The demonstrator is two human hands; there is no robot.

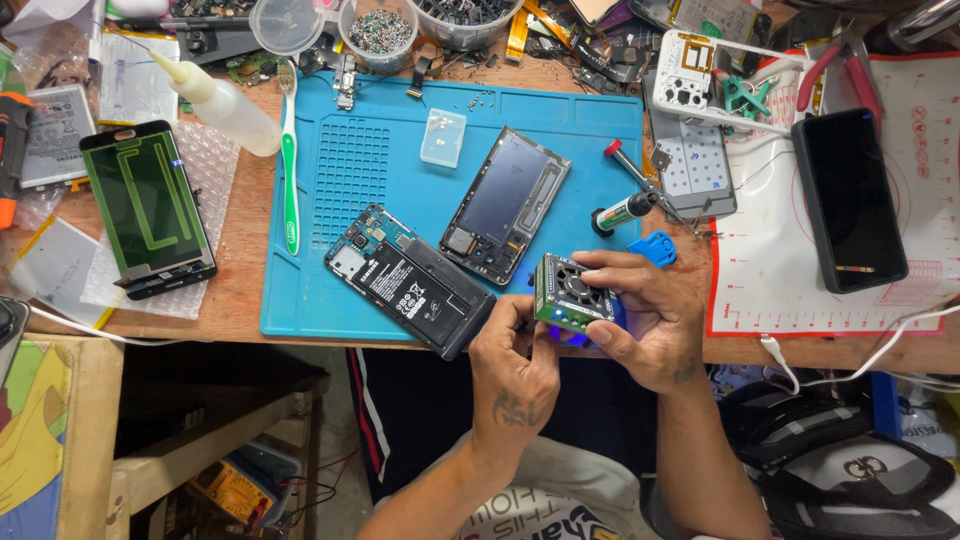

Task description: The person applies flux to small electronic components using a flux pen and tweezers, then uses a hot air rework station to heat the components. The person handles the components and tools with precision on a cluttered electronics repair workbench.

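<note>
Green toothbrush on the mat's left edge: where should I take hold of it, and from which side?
Probably grip the green toothbrush at mid-handle, from above. It lies flat and lengthwise, bristle head toward the bottle, the handle bare on the blue mat. Both hands hold the fan box.

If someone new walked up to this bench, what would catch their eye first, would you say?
Probably the small green fan unit, held in both hands, left hand and right hand, at the bench's front edge. Next, the bright blue work mat, with an opened phone and a bare phone frame on it.
</note>
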